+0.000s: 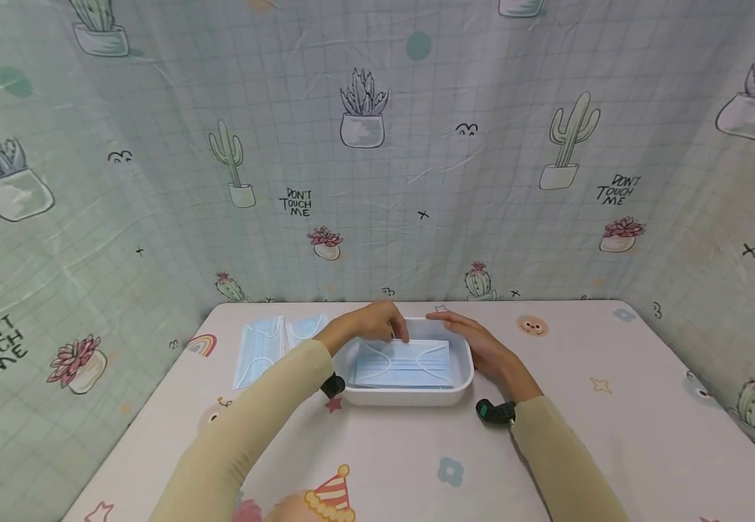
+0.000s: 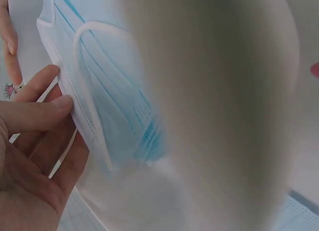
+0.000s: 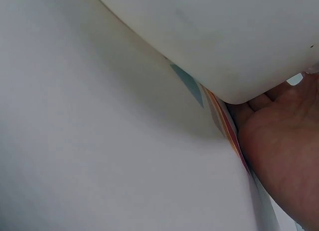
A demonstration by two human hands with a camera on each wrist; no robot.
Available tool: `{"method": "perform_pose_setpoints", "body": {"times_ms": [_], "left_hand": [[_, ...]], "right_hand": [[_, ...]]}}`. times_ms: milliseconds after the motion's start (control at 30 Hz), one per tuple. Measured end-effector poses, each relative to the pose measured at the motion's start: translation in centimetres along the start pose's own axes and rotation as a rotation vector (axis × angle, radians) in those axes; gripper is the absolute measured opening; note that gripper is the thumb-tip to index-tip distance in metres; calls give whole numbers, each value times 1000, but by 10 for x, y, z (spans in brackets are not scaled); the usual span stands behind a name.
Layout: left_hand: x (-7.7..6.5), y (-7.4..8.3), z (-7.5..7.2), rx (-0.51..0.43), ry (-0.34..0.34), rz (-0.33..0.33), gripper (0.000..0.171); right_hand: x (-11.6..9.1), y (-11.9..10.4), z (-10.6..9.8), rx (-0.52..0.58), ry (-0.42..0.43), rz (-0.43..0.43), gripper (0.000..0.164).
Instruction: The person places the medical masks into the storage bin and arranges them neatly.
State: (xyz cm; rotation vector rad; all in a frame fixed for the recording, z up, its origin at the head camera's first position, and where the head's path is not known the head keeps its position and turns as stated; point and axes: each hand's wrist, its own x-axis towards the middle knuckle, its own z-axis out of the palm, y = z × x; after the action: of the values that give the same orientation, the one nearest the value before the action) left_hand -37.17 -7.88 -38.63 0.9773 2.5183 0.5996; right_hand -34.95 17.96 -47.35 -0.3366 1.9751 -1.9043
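Observation:
A white rectangular plastic tub [image 1: 410, 397] stands on the table, with a stack of pale blue pleated face masks [image 1: 410, 365] with white ear loops inside it. My left hand [image 1: 377, 321] reaches over the tub's far left side. In the left wrist view its thumb [image 2: 60, 102] and fingers pinch the white edge of a face mask [image 2: 107, 86]. My right hand [image 1: 485, 348] lies along the tub's far right corner, fingers extended along the rim. In the right wrist view, that palm [image 3: 284, 141] is close against the tub's outer wall [image 3: 219, 46], the fingertips hidden behind it.
More blue face masks [image 1: 261, 348] lie flat on the table left of the tub, partly behind the left forearm. The light table cover [image 1: 547, 435] carries printed cartoons. A cactus-print curtain [image 1: 416, 181] hangs behind the table and along both sides.

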Motion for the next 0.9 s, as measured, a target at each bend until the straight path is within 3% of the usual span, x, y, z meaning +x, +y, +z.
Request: {"method": "perform_pose_setpoints", "body": {"times_ms": [200,467,700,900], "left_hand": [[1,1,-1,-1,-9,-33,36],[-1,-3,-11,-11,-44,2,41],[-19,-6,-20,-109,35,29,29],[-43,-16,-23,-271,126,14,29]], "right_hand": [[1,-1,-1,-5,5,5,43],[2,-2,-1,-10,11,9,43],[2,-2,0,-31,15,24,43],[1,-3,1,-9,18,27,43]]}}
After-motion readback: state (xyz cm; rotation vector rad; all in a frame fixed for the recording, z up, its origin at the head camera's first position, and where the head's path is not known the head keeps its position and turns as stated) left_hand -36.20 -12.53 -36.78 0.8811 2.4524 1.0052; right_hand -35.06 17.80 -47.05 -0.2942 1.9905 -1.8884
